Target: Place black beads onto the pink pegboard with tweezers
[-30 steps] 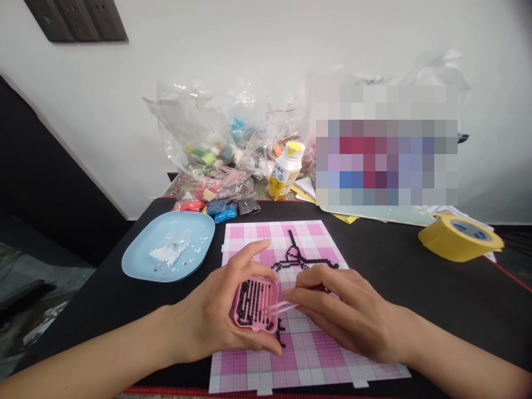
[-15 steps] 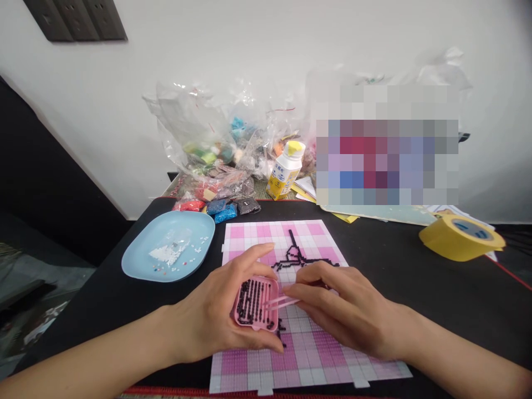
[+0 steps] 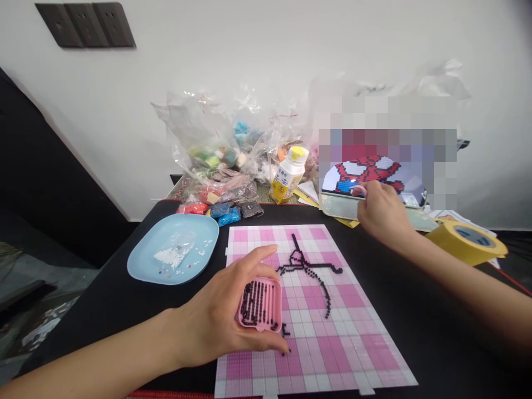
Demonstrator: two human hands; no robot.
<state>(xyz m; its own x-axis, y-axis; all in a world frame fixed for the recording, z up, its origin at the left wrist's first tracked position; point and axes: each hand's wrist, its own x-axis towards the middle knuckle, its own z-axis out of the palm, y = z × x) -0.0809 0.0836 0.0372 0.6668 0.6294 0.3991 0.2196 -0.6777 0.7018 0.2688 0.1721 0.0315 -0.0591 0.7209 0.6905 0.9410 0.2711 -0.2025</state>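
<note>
My left hand (image 3: 224, 310) is wrapped round a small pink bead tray (image 3: 272, 302), whose grooves hold rows of black beads (image 3: 254, 302). It is over the left side of a pink-and-white checked pegboard (image 3: 344, 338). Black beads on the board form a thin curved outline (image 3: 316, 266). At the back right, my right hand (image 3: 384, 213) is closed on pink tweezers (image 3: 358, 190), of which only a curved part shows. They are in front of a tablet screen (image 3: 376, 169) with a red, blue and white pixel picture, partly blurred out; whether they touch it I cannot tell.
A light blue plate (image 3: 141, 255) with a bag of white beads lies on the left. Bead packets (image 3: 228, 216), clear bags (image 3: 195, 127) and a yellow-capped bottle (image 3: 287, 174) stand along the wall. Yellow tape (image 3: 449, 241) is at the right.
My right hand has left the bead tray and moved up and right to the tablet with the tweezers, uncovering the curved bead line. My left hand keeps the tray in nearly the same place.
</note>
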